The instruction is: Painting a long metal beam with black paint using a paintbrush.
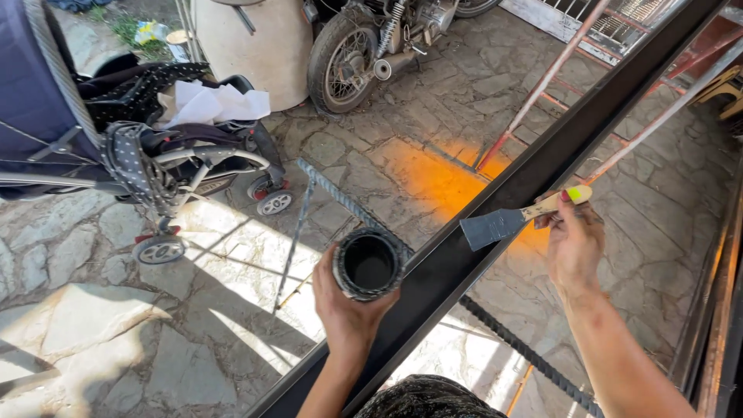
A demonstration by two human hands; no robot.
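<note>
- The motorbike [371, 42] is cut off at the top edge.
- The pram [116, 131] runs off the left side.
- The can [369, 263] looks too dark inside to see.

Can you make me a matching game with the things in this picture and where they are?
Things:
1. paint can
2. paintbrush
3. stroller
4. motorcycle wheel

Places:
A. parked on the stone floor at the far left
B. held in the left hand
C. at the top, behind the stroller
D. held in the right hand, bristles over the black beam

Pairs: 1-B, 2-D, 3-A, 4-C
</note>
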